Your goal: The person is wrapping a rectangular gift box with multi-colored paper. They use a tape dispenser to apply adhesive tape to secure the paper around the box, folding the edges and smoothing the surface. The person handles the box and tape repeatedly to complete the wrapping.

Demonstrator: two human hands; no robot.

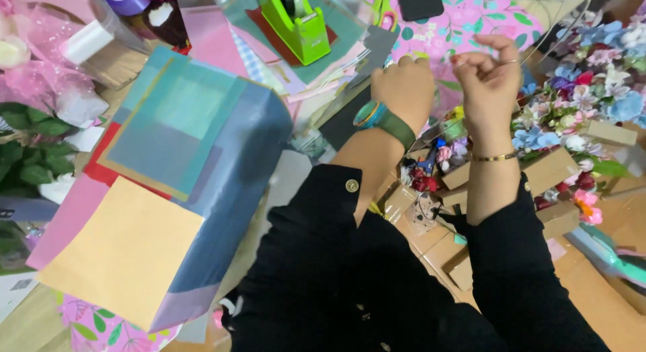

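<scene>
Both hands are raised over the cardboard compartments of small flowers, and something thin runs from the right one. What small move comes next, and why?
Probably draw the hands slightly apart to tension the thin wire. The right hand pinches it at the fingertips and the left hand is fisted close beside it, both held above the brown cardboard compartment tray. What the left grip holds is hidden.

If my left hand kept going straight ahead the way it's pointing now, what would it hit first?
Probably the stack of coloured paper sheets just beyond the left hand, with the green tape dispenser sitting on it; depth is hard to judge from above.
</scene>
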